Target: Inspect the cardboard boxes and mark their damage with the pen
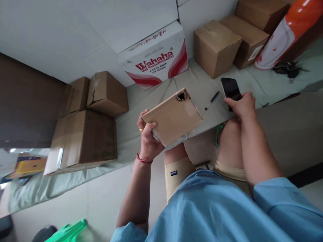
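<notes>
My left hand (147,136) grips a small brown cardboard box (174,116) by its near corner and holds it tilted above the edge of the cloth-covered table (202,90). One far corner of the box is torn open into a hole. My right hand (241,105) rests on the table edge with its fingers closed on the lower end of a black phone (230,89) lying there. A black pen (212,99) lies on the cloth between the box and the phone.
A white Wahaha carton (156,55) stands at the back of the table, brown boxes (217,47) to its right and more brown boxes (85,134) on the left. An orange and white cylinder (285,33) leans at the far right. My knees are under the table edge.
</notes>
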`<control>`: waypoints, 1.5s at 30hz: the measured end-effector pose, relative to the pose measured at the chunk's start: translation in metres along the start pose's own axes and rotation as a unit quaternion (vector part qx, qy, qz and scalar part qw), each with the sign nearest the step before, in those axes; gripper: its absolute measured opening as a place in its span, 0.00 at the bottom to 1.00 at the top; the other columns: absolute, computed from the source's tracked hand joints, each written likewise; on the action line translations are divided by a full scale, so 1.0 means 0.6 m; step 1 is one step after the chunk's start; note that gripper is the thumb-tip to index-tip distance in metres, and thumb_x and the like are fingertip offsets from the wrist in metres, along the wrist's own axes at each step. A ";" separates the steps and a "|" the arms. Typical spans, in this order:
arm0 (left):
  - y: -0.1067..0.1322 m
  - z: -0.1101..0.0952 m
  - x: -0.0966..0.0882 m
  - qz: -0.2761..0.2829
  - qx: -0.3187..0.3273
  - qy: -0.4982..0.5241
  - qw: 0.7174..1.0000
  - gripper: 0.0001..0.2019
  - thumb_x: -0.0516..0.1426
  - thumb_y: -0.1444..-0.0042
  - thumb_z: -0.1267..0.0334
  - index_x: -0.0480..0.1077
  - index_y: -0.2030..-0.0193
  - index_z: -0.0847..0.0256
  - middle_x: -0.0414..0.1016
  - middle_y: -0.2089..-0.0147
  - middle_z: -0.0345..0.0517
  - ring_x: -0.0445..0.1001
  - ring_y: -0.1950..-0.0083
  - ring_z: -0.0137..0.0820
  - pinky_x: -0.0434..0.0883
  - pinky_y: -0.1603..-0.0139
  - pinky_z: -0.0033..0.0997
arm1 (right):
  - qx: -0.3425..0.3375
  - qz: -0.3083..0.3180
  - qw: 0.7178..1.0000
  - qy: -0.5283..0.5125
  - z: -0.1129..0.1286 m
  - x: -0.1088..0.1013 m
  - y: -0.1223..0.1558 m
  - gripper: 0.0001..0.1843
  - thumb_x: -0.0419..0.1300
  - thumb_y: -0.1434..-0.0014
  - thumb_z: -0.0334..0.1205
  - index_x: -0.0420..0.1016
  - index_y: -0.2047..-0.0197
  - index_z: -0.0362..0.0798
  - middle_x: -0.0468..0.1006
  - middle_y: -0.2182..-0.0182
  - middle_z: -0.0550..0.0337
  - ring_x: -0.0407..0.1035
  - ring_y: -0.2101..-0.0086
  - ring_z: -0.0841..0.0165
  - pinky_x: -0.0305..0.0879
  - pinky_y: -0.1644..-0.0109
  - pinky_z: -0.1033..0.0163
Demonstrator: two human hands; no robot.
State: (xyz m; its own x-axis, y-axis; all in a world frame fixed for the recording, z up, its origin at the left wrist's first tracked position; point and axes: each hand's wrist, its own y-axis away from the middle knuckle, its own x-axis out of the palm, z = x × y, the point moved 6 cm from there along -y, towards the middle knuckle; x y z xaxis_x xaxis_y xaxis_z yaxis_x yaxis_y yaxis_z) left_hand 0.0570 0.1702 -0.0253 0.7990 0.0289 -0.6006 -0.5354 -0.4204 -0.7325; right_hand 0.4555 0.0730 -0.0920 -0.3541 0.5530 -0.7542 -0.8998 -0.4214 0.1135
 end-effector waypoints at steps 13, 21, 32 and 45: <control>-0.002 0.012 0.001 0.006 -0.005 -0.031 0.999 0.51 0.78 0.55 0.50 0.53 0.31 0.45 0.60 0.35 0.54 0.64 0.31 0.51 0.67 0.30 0.60 | -0.388 -0.017 0.896 -0.217 0.121 -0.068 0.321 0.47 0.71 0.48 0.46 0.58 0.29 0.57 0.78 0.42 0.46 0.77 0.44 0.46 0.81 0.42 0.38; -0.005 0.000 0.005 0.000 0.003 -0.044 0.999 0.52 0.79 0.54 0.43 0.52 0.31 0.46 0.59 0.37 0.54 0.65 0.33 0.50 0.69 0.31 0.60 | -0.419 -0.025 0.883 -0.209 0.149 -0.063 0.346 0.45 0.69 0.42 0.44 0.54 0.26 0.56 0.76 0.43 0.44 0.75 0.43 0.44 0.81 0.40 0.34; -0.001 0.007 0.007 0.009 -0.027 -0.042 0.999 0.49 0.78 0.55 0.41 0.52 0.35 0.45 0.61 0.32 0.56 0.64 0.27 0.53 0.69 0.31 0.59 | -0.409 -0.007 0.885 -0.225 0.146 -0.057 0.347 0.46 0.70 0.41 0.49 0.55 0.26 0.53 0.75 0.41 0.43 0.75 0.42 0.44 0.81 0.39 0.33; -0.013 -0.011 -0.147 -0.056 -0.113 -0.195 0.973 0.61 0.73 0.60 0.44 0.49 0.21 0.51 0.56 0.27 0.56 0.60 0.24 0.58 0.61 0.21 0.66 | -0.302 0.030 0.946 -0.115 0.079 -0.070 0.184 0.49 0.77 0.51 0.54 0.65 0.32 0.51 0.77 0.41 0.43 0.76 0.44 0.44 0.76 0.40 0.37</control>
State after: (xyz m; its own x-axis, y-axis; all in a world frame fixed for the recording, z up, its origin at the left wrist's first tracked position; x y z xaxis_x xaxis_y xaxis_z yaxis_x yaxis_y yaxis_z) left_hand -0.0077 0.1649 0.0356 0.6604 0.4091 -0.6297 -0.3426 -0.5820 -0.7375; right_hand 0.3589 0.0370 -0.0170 -0.5090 0.6267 -0.5901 -0.5901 -0.7531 -0.2909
